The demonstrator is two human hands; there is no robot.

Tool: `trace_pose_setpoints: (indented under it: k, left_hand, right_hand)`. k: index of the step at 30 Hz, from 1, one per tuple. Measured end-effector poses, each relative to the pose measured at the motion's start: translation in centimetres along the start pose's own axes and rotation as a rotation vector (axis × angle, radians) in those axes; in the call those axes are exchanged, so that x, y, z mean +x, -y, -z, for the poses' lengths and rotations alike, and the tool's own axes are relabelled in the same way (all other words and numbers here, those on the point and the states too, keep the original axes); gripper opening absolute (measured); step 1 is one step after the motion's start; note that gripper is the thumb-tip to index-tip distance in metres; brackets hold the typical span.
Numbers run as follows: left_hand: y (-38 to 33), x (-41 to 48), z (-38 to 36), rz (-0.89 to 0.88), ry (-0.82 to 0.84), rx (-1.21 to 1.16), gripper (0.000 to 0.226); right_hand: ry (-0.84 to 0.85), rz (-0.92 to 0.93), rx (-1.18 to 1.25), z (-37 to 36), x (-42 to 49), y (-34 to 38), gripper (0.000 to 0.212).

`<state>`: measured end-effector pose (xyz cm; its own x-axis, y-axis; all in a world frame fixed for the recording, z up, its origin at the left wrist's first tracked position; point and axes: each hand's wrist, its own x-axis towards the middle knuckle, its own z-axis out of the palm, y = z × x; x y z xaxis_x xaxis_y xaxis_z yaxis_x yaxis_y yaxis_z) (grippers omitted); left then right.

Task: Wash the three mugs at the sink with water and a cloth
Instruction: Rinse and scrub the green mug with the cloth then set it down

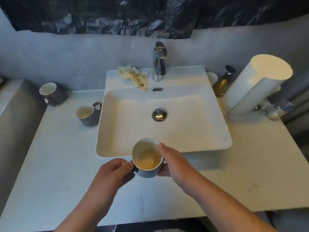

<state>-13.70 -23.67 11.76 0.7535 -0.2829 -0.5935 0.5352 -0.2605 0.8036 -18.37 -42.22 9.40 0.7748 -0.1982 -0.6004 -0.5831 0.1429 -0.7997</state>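
Head view: both hands hold one grey mug [147, 158] just over the sink's [217, 143] near rim. Left hand [115, 171] grip closed on the handle, right hand [173, 163] grip wrapped round the body. Two more mugs [87, 114] [51, 93] stand on the table [58, 164] left of sink. Cloth [133, 76] lies crumpled beside the faucet [159, 62]

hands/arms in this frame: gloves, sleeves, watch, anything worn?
Nothing worn that shows. The left hand and right hand are bare, no gloves, and no rings can be made out. Both forearms are bare to the frame's bottom edge: no sleeves, watch or wristband in view.
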Motion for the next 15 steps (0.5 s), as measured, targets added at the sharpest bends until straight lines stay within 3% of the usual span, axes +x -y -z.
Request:
trace_pose_setpoints:
  k: [6,15]
  left_hand:
    - [-0.6,0.6,-5.6,-0.014,0.09,0.063,0.036]
    - [-2.1,3.5,-7.1,-0.019,0.139,0.135,0.052]
  right_hand:
    - [-0.107,-0.032,0.106,5.1,-1.7,-0.7,0.03]
    - [-0.187,-0.05,0.147,6.6,-1.1,-0.3,0.036]
